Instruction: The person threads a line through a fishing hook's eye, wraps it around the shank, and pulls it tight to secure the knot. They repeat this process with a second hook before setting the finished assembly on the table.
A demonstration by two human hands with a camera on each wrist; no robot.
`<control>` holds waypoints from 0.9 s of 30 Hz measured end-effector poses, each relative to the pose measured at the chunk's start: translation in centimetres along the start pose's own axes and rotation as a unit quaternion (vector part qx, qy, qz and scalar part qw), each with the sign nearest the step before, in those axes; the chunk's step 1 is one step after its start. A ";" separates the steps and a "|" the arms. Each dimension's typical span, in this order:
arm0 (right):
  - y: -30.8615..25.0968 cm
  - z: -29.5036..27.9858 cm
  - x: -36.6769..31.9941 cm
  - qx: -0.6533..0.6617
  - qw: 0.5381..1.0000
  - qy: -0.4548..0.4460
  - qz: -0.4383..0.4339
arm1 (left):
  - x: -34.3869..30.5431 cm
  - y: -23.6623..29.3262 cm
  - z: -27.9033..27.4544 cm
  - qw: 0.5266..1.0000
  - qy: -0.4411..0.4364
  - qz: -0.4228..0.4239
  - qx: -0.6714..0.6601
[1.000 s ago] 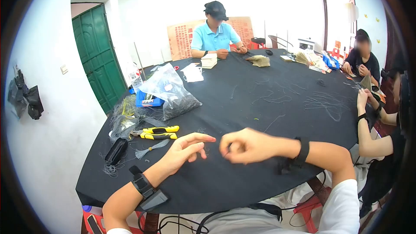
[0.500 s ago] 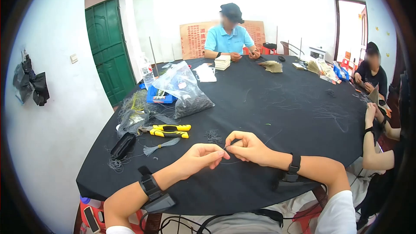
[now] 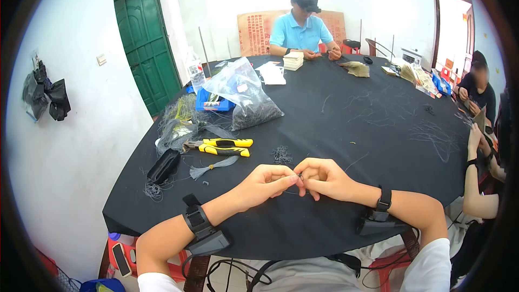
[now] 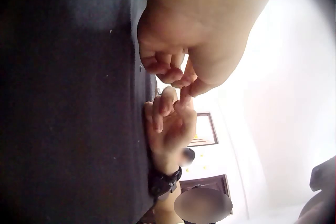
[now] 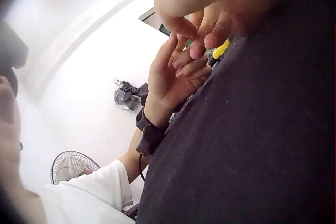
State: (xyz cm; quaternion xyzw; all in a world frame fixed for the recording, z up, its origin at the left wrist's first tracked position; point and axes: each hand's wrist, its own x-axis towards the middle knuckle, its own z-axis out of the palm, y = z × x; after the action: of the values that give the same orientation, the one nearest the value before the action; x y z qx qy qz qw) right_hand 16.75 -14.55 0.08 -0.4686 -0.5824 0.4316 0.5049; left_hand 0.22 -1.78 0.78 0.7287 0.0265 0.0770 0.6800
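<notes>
Over the near part of the black-covered table, my left hand (image 3: 266, 185) and right hand (image 3: 330, 180) meet at their fingertips. Between them is a small dark strand (image 3: 300, 176), pinched by thumb and forefinger of each hand; its exact shape is too small to tell. In the left wrist view the left hand (image 4: 186, 43) is above and the right hand (image 4: 170, 124) faces it, fingertips touching. The right wrist view shows the right hand (image 5: 210, 8) close to the left hand (image 5: 176, 77). Just beyond the hands lies a small pile of dark strands (image 3: 282, 155).
Left on the table (image 3: 335, 124) are yellow-black pliers (image 3: 226, 147), a tied grey bundle (image 3: 214, 167), a black case (image 3: 164, 166), tangled strands (image 3: 178, 121) and a clear bag (image 3: 246, 97). Loose threads lie right. A person in blue (image 3: 300, 32) sits across; others sit at right.
From a small gap apart, my hands have come together at the fingertips, the right hand's fingers closing on the strand. The head view has shifted, moving the table contents rightward in the picture.
</notes>
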 end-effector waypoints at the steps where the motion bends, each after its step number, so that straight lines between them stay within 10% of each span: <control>1: -0.1 0.1 -0.1 -0.013 1.000 0.010 -0.007 | 0.0 0.1 0.1 1.000 0.002 0.001 0.006; 13: 0.2 -0.1 -0.3 -0.182 0.981 0.029 -0.066 | 0.2 -0.1 0.0 0.998 0.023 0.027 0.052; 17: 1.0 -1.0 0.5 -0.308 0.915 0.182 -0.187 | 0.0 0.3 0.2 0.994 0.088 0.023 0.061; 21: 1.4 -2.6 0.6 -0.518 0.812 0.190 -0.191 | 0.1 0.1 -0.2 0.986 0.150 0.036 0.057; 27: 1.9 -3.1 0.9 -0.536 0.814 0.066 -0.214 | 0.2 -0.2 -0.6 0.961 0.242 0.118 0.063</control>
State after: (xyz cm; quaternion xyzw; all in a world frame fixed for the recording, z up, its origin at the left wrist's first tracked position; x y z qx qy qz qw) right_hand 19.97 -13.22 -1.25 -0.5556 -0.7726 -0.1001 0.2906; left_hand 0.33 -1.13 0.68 0.7275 0.1089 0.3284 0.5925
